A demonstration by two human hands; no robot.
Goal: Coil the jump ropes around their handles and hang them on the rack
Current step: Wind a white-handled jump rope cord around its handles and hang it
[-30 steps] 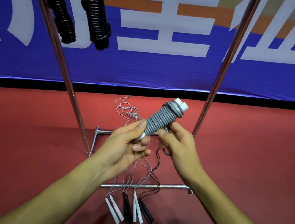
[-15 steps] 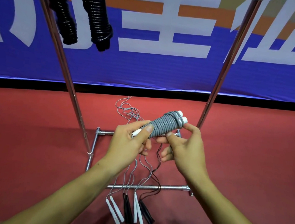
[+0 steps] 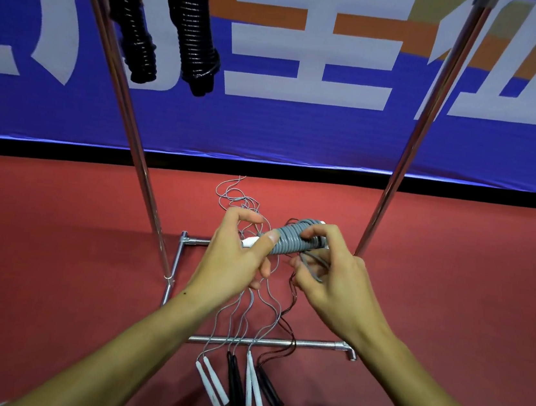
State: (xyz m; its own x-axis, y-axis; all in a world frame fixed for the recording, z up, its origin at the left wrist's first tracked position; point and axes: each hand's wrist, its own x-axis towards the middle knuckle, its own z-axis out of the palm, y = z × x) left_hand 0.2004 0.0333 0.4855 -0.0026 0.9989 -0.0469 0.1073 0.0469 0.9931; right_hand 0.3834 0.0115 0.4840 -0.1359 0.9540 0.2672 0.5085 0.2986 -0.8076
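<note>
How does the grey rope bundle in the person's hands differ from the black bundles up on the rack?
The grey rope bundle is grey with white handle ends; the black bundles are all black. The grey one lies nearly level, held by the left hand and right hand; the black ones hang upright. All are ropes coiled round their handles.

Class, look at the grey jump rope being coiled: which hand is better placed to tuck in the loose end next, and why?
Probably the right hand: its fingers curl over the grey coiled rope beside the loose end, while the left hand grips the handle end.
</note>
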